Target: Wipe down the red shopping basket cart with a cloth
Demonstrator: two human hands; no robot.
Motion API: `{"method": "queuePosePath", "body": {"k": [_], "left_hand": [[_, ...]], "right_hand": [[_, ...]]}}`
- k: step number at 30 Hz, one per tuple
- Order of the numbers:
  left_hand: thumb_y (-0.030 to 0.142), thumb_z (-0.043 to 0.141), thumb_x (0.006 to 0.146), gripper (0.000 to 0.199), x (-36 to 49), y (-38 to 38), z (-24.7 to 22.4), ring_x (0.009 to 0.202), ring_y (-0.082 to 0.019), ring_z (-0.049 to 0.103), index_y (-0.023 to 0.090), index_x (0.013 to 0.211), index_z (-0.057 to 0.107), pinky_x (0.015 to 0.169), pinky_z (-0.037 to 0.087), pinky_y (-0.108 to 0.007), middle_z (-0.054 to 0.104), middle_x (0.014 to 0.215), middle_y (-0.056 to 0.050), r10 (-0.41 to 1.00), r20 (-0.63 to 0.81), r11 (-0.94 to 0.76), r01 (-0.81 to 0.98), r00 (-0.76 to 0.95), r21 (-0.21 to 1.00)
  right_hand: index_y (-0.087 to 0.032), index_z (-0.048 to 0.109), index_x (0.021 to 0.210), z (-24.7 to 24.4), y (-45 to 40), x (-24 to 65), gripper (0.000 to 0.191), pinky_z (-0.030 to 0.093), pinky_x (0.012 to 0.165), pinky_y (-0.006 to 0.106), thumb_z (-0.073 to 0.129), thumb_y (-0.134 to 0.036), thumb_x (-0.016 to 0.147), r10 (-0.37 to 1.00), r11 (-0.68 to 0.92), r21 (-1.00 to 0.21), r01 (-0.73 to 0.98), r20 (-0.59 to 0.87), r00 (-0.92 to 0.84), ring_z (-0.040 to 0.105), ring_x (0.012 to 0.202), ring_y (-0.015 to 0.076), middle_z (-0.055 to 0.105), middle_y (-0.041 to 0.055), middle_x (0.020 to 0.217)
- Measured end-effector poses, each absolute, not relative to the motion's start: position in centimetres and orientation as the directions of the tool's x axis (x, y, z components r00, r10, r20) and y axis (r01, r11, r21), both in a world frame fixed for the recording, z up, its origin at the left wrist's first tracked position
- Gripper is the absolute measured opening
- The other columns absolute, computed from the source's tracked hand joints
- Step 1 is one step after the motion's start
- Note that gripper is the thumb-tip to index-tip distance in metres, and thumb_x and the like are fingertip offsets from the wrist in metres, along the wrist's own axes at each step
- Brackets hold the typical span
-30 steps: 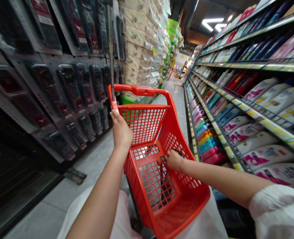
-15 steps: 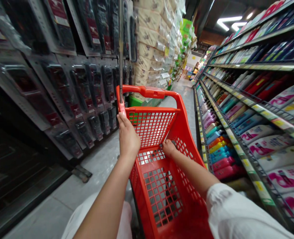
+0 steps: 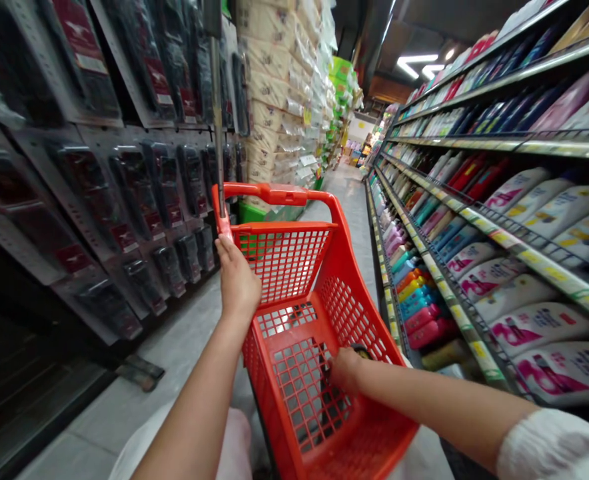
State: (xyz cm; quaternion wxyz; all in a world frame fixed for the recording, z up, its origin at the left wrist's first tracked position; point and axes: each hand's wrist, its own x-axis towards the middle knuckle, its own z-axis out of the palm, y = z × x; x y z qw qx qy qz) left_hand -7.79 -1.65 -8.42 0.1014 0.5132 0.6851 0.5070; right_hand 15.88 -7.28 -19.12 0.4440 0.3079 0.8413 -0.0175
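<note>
A red plastic shopping cart [image 3: 324, 230] stands in front of me, its basket walls and floor pierced with grid holes. My left hand [image 3: 238, 280] is closed on the cart's upper left edge, just below a metal pole [image 3: 218, 127] that rises from that corner. Down inside the basket, my right hand [image 3: 345, 372] is low above the grid floor, its fingers curled and partly hidden. A small dark object with a yellowish patch [image 3: 361, 351] shows right beside this hand; its kind is unclear. Dark shapes appear through the floor grid.
Packaged dark goods [image 3: 124, 187] hang on a rack to the left. Stacked beige packs [image 3: 277, 100] stand ahead of it. Shelves of bottles [image 3: 529, 327] line the right side close to the cart. A grey floor aisle [image 3: 347, 190] runs forward between them.
My right hand has moved from the basket's far right corner back toward me, lower over the floor grid, and the dark object moved along. My left hand keeps its grip. The view has shifted right.
</note>
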Motion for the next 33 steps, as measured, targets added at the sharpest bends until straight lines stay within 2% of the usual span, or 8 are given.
{"method": "queuePosePath", "body": {"k": [4,8,10,15,20,24,30,33], "left_hand": [[-0.011,0.044,0.061,0.097,-8.0,-1.3,-8.7,0.148,-0.030,0.010,-0.002,0.152,0.011,0.120,0.019,-0.042,0.010,0.159,-0.027,0.803,0.391,-0.075,0.574,-0.450,0.815],[-0.010,0.044,0.062,0.098,-8.0,-1.2,-8.9,0.147,-0.030,0.011,0.000,0.153,0.009,0.120,0.020,-0.043,0.008,0.159,-0.027,0.797,0.388,-0.066,0.572,-0.463,0.818],[-0.010,0.043,0.063,0.097,-7.9,-1.2,-8.7,0.147,-0.030,0.011,-0.002,0.152,0.009,0.119,0.021,-0.042,0.009,0.159,-0.028,0.804,0.377,-0.048,0.583,-0.460,0.811],[-0.010,0.044,0.064,0.095,-7.9,-1.2,-8.6,0.147,-0.030,0.012,0.000,0.153,0.010,0.120,0.020,-0.042,0.010,0.160,-0.025,0.802,0.374,-0.050,0.572,-0.466,0.819],[-0.008,0.045,0.064,0.096,-7.9,-1.1,-8.7,0.147,-0.030,0.014,0.003,0.154,0.011,0.119,0.021,-0.043,0.010,0.160,-0.023,0.798,0.370,-0.065,0.542,-0.477,0.838],[-0.007,0.047,0.063,0.098,-7.9,-1.3,-8.7,0.147,-0.032,0.015,0.004,0.154,0.010,0.118,0.024,-0.044,0.009,0.160,-0.024,0.800,0.376,-0.069,0.550,-0.467,0.832],[-0.006,0.048,0.065,0.098,-7.9,-1.3,-8.6,0.146,-0.034,0.017,0.005,0.154,0.010,0.118,0.024,-0.046,0.007,0.160,-0.024,0.808,0.377,-0.071,0.560,-0.452,0.825],[-0.007,0.048,0.064,0.098,-7.9,-1.2,-8.6,0.147,-0.031,0.013,0.004,0.154,0.010,0.120,0.020,-0.042,0.008,0.161,-0.024,0.800,0.380,-0.079,0.547,-0.464,0.833]], "right_hand": [[-0.019,0.074,0.084,-12.8,-5.1,15.4,0.014,0.057,0.070,0.039,0.071,-0.011,0.074,0.603,0.782,0.341,0.522,-0.625,-0.496,0.070,0.085,0.0277,0.074,0.0099,0.087],[-0.015,0.072,0.102,-7.8,1.1,14.7,0.030,0.048,0.090,0.047,0.045,-0.009,0.091,0.697,0.717,0.420,0.557,-0.417,-0.583,0.060,0.110,0.0305,0.070,0.0172,0.107],[-0.021,0.073,0.102,-7.5,3.1,14.8,0.028,0.042,0.098,0.052,0.048,-0.014,0.092,0.698,0.712,0.459,0.531,-0.379,-0.608,0.058,0.109,0.0300,0.072,0.0123,0.105],[-0.023,0.073,0.103,-11.2,0.9,16.0,0.028,0.040,0.090,0.062,0.049,-0.017,0.091,0.651,0.752,0.480,0.451,-0.440,-0.618,0.061,0.101,0.0345,0.071,0.0131,0.105],[-0.024,0.074,0.092,-15.1,-8.0,18.4,0.015,0.048,0.080,0.048,0.063,-0.019,0.082,0.480,0.877,0.344,0.335,-0.634,-0.607,0.065,0.096,0.0304,0.072,0.0099,0.102],[-0.025,0.074,0.091,-14.1,-11.1,20.0,0.016,0.048,0.073,0.042,0.065,-0.017,0.080,0.388,0.916,0.231,0.329,-0.725,-0.570,0.066,0.091,0.0280,0.073,0.0084,0.095],[-0.018,0.072,0.095,-7.3,-3.4,19.7,0.024,0.041,0.074,0.036,0.048,-0.019,0.094,0.623,0.765,0.468,0.442,-0.364,-0.693,0.055,0.099,0.0266,0.067,0.0131,0.109],[-0.020,0.072,0.090,-7.1,-3.1,20.2,0.024,0.039,0.075,0.037,0.049,-0.025,0.094,0.570,0.800,0.457,0.389,-0.377,-0.730,0.052,0.100,0.0266,0.067,0.0110,0.107]]}}
